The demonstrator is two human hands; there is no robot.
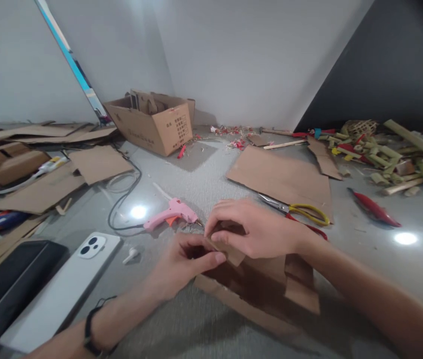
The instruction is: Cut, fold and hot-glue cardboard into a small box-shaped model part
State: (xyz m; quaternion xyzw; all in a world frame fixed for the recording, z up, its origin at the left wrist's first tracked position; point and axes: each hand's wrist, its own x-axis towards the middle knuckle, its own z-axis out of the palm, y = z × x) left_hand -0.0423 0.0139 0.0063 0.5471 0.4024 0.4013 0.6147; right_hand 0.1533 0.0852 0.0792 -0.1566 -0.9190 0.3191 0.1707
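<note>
Close in front of me lies a folded cardboard piece point(248, 284) with raised walls and flaps, like a shallow open box. My left hand point(192, 259) pinches its far left corner between thumb and fingers. Reaching over from the right, my right hand point(248, 227) has its fingers curled on a small cardboard flap point(231, 252) at that same corner. The fingertips of both hands nearly meet there, and part of the corner is hidden behind them. Just beyond my left hand, a pink glue gun point(174, 213) rests on its side, nozzle toward my hands.
Yellow-handled scissors point(308, 213) lie on a flat cardboard sheet point(282, 174), near a red knife-like tool point(373, 207). A white phone point(65, 294), a black case point(17, 284) and an earbud point(131, 256) are at left. A cardboard box point(155, 124) stands behind; bamboo pieces point(394, 159) pile up right.
</note>
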